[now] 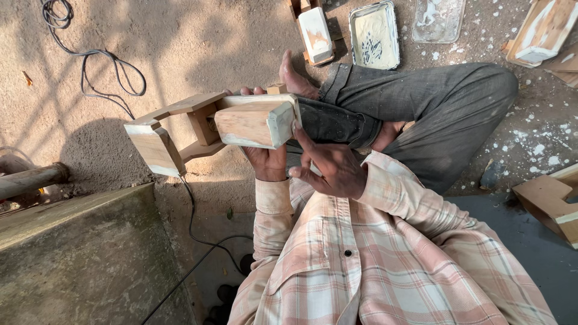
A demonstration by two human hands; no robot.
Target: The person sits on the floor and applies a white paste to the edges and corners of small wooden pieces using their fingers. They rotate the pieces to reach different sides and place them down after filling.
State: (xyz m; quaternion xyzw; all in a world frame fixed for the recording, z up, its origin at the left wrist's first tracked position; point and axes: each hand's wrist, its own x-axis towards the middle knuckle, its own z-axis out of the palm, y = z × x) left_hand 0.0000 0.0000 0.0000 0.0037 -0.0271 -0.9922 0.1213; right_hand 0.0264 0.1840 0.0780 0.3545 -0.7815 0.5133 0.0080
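I sit on the ground with my legs crossed. A pale wooden frame (pixel 180 129) made of blocks and slats is held up in front of me. My left hand (pixel 268 161) grips its near block (pixel 253 123) from underneath, fingertips showing over the far edge. My right hand (pixel 328 168) rests beside that block at its right end, fingers spread and one finger touching the wood. White filler shows on the block's corners.
A tray of white putty (pixel 374 35) and a clear tray (pixel 438 18) lie beyond my knee. More wooden pieces lie at top (pixel 316 33), top right (pixel 545 30) and right (pixel 551 201). A black cable (pixel 96 66) loops on the dirt. A concrete slab (pixel 78 253) stands at lower left.
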